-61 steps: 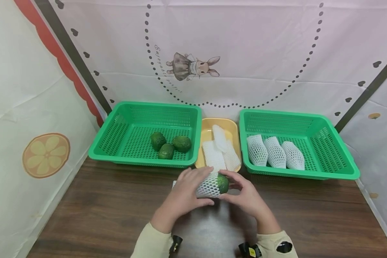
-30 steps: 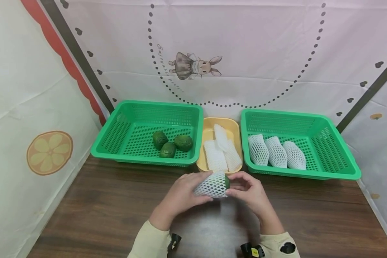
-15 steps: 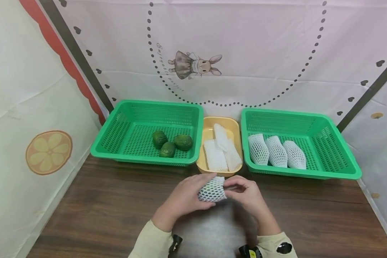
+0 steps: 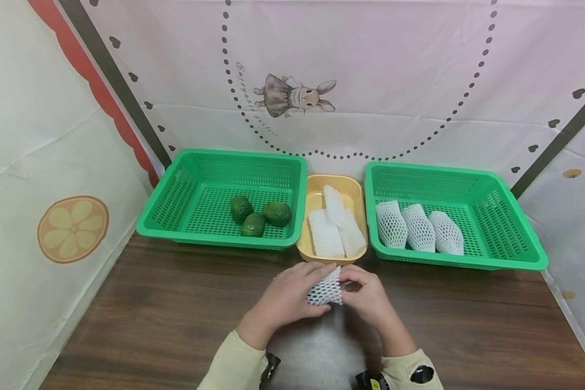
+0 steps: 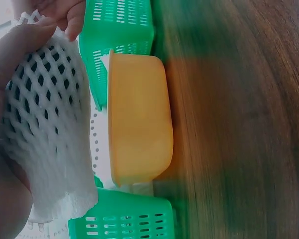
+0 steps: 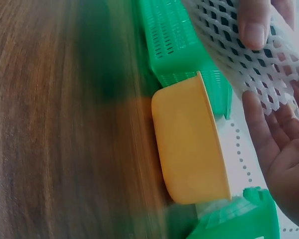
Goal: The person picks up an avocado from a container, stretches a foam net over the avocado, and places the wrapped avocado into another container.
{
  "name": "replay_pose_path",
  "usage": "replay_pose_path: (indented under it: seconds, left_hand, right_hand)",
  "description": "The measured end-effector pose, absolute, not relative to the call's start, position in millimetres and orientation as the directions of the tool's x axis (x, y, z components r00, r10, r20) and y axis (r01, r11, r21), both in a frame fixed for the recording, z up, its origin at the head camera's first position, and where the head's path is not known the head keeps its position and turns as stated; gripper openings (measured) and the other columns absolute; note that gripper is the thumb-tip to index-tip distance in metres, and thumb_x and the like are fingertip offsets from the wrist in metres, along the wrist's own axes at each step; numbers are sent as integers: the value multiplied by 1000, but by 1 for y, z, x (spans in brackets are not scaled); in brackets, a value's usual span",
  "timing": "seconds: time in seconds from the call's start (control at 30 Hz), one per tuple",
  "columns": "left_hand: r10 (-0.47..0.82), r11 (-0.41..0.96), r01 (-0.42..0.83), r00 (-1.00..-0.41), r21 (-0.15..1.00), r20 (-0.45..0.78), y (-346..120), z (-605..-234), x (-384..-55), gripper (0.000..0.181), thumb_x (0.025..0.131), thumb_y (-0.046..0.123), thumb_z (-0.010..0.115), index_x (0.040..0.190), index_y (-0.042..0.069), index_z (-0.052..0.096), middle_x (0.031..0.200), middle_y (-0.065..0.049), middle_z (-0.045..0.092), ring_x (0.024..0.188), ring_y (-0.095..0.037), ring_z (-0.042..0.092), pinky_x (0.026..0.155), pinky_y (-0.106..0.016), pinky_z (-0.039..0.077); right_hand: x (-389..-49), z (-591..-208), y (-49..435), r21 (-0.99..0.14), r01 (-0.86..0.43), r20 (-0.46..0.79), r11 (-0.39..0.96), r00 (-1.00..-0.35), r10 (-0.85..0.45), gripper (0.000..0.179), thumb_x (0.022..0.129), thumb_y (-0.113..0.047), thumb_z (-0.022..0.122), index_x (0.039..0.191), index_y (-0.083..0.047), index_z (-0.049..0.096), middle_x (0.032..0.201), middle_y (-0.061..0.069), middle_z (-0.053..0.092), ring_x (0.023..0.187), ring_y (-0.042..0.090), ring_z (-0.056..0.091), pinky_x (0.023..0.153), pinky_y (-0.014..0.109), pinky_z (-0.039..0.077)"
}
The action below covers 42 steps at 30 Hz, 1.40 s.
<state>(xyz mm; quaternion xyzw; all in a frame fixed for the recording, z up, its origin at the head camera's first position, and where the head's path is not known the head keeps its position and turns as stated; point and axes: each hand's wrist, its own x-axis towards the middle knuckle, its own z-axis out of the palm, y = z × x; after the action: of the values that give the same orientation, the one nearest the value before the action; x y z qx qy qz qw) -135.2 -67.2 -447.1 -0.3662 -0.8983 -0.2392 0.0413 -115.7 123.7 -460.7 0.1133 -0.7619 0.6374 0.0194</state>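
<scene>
My left hand (image 4: 292, 295) grips an avocado wrapped in a white foam net sleeve (image 4: 325, 288) above the table, just in front of the yellow tray. Dark green shows through the mesh in both wrist views. At the sleeve's right end, the fingers of my right hand (image 4: 368, 295) pinch the net's edge. In the left wrist view, the sleeve (image 5: 50, 104) runs past the fruit into a gathered white tail. Over the mesh in the right wrist view lies my left thumb (image 6: 254, 27).
A green basket (image 4: 175, 230) at left holds three bare avocados (image 4: 253, 225). Flat foam nets (image 4: 325, 235) lie in the yellow tray (image 4: 314, 199) between the baskets. The right green basket (image 4: 497, 235) holds three netted avocados (image 4: 418, 227). A printed cloth (image 4: 395, 81) hangs behind.
The avocado's bare right end, visible two seconds ago, is now covered by the net. My right fingers have gone from the fruit's end to the sleeve's edge.
</scene>
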Motion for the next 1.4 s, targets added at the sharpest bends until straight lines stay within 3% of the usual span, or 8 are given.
replay_pose_path:
  seconds: [0.1, 0.23, 0.33, 0.53, 0.73, 1.0, 1.23, 1.4]
  left_hand:
    - [584, 585, 590, -783, 556, 216, -67, -450, -136, 73, 74, 43, 74, 137, 19, 46, 124, 0, 55, 100, -15, 54, 79, -32, 47]
    - [442, 410, 269, -894, 872, 68, -69, -454, -141, 69, 80, 41, 70, 139, 17, 42, 116, -5, 57, 93, -15, 56, 75, -32, 49]
    - [355, 256, 73, -935, 964, -23, -72, -457, -144, 62, 88, 35, 63, 140, 14, 36, 109, -11, 57, 89, -19, 58, 74, -34, 50]
    - [299, 111, 12, -954, 994, -21, -72, -457, -147, 55, 94, 28, 55, 140, 10, 31, 109, -16, 54, 90, -22, 57, 78, -36, 49]
    - [274, -22, 2, -962, 1000, 8, -67, -453, -146, 47, 91, 14, 56, 135, 6, 38, 107, -18, 54, 85, -21, 58, 73, -34, 50]
    - [257, -55, -8, -966, 998, 7, -63, -448, -144, 41, 88, 8, 59, 126, 5, 44, 104, -17, 55, 84, -20, 58, 72, -33, 50]
    - [178, -88, 33, -983, 996, 49, -58, -448, -142, 36, 84, 4, 62, 117, -1, 48, 99, -15, 57, 83, -19, 57, 72, -32, 50]
    - [142, -143, 16, -989, 990, 37, -53, -449, -140, 34, 82, 4, 66, 111, -2, 51, 95, -10, 58, 83, -18, 56, 73, -30, 49]
  right_hand:
    - [-116, -457, 126, -967, -221, 206, 127, -971, -123, 19, 73, 15, 66, 90, 8, 65, 98, 16, 62, 86, 9, 57, 70, 24, 50]
    - [-118, -451, 128, -962, -267, 269, 50, -962, 51, 24, 81, 6, 65, 105, 6, 61, 107, 16, 59, 92, 14, 61, 76, 25, 51]
    - [-121, -448, 127, -977, -211, 215, 41, -961, 175, 24, 84, -1, 65, 108, 4, 60, 107, 15, 58, 91, 14, 61, 77, 23, 49]
    - [-120, -450, 118, -992, -1, 8, 130, -998, 54, 25, 88, -13, 64, 110, -2, 62, 106, 13, 63, 94, 15, 59, 82, 26, 47]
    - [-120, -454, 106, -989, 36, -50, 143, -994, -100, 28, 90, -19, 62, 114, -5, 62, 107, 9, 65, 98, 19, 59, 84, 34, 47]
    - [-119, -453, 104, -996, 51, -60, 75, -989, -134, 28, 91, -14, 59, 116, 0, 60, 106, 14, 64, 95, 20, 60, 81, 47, 49]
    - [-117, -453, 103, -997, 49, -58, 56, -984, -169, 40, 86, -9, 65, 123, 0, 53, 111, 17, 61, 100, 26, 58, 80, 33, 50]
    - [-117, -457, 101, -999, 43, -47, 24, -980, -195, 57, 80, -5, 71, 131, -5, 45, 120, 17, 55, 105, 29, 56, 83, 34, 49]
